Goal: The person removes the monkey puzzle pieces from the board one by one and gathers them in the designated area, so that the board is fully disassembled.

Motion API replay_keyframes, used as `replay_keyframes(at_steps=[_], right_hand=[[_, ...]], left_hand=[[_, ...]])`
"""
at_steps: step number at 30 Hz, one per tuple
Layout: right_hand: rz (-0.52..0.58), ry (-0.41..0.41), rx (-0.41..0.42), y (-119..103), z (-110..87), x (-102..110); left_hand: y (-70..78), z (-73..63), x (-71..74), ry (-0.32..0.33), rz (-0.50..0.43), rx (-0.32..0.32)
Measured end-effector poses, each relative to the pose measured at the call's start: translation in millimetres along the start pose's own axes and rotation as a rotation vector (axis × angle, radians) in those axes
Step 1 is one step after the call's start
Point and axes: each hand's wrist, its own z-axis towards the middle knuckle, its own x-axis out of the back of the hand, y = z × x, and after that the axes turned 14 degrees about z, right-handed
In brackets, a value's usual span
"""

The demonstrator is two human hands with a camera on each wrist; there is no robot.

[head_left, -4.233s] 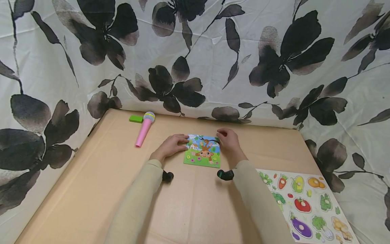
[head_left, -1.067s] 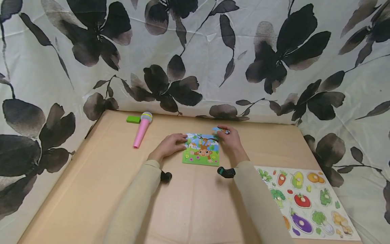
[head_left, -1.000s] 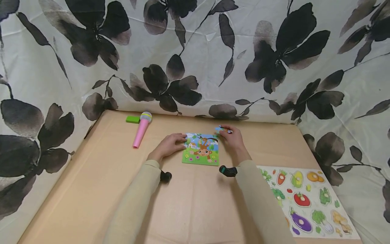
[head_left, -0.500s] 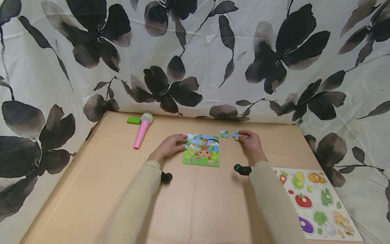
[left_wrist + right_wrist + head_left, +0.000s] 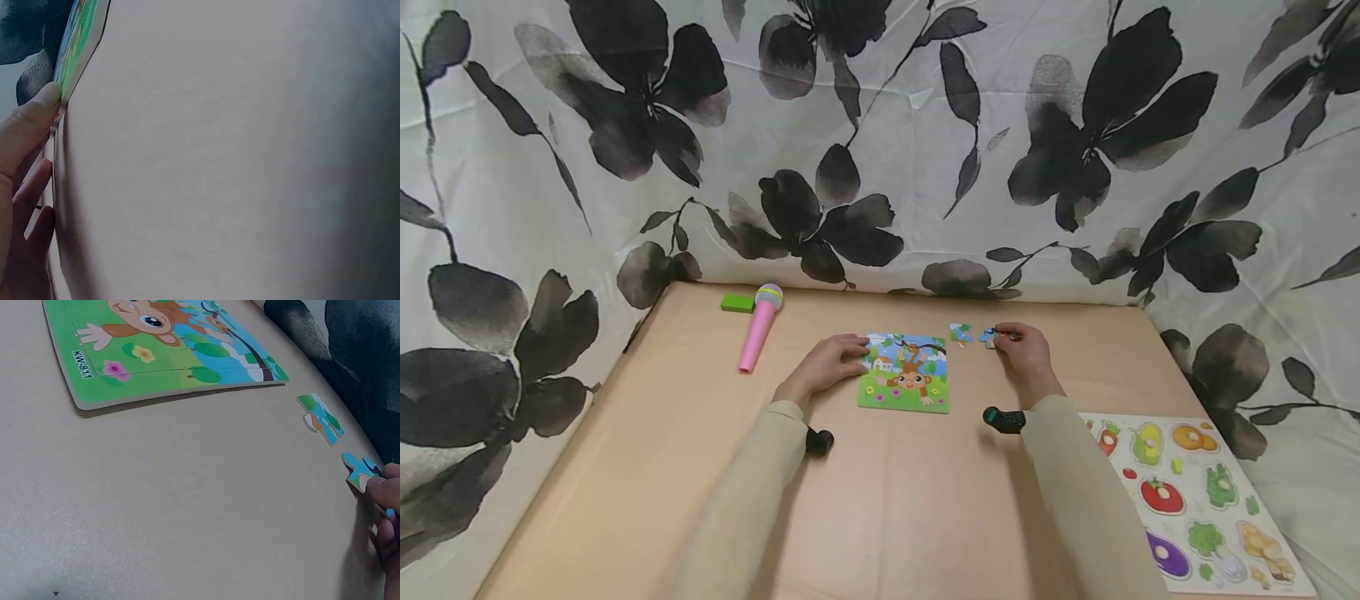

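A jigsaw puzzle board point(image 5: 902, 400) with a monkey picture lies on the table. My left hand point(image 5: 829, 367) rests at its left side; the left wrist view has the thumb point(image 5: 31, 128) touching the board's edge and the other fingers slightly bent. Right of the board, my right hand point(image 5: 1026, 354) pinches a small blue puzzle piece point(image 5: 356, 467) between thumb and fingers, partly hidden by them. A second loose puzzle piece point(image 5: 325, 419) lies flat between the board and that hand.
A pink toy microphone point(image 5: 756, 337) and a green block point(image 5: 737, 303) lie at the back left. At the front right is a vegetable picture board point(image 5: 1195, 454), partly covered by the right sleeve. A floral cloth point(image 5: 917, 150) hangs behind the table point(image 5: 880, 500).
My right hand has moved right from the board's upper right corner, holding a puzzle piece. Another piece now lies loose beside the board. The left hand keeps its place at the board.
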Motion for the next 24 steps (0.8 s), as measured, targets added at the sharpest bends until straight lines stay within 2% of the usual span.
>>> replay_keyframes(at_steps=[11, 24], right_hand=[[-0.119, -0.024, 0.075, 3.6, 1.9, 1.7], [-0.095, -0.007, 0.048, 2.7, 2.4, -1.1]], left_hand=[[3.1, -1.3, -0.6, 0.006, 0.004, -0.003], [3.9, -1.5, -0.2, -0.001, 0.016, 0.028]])
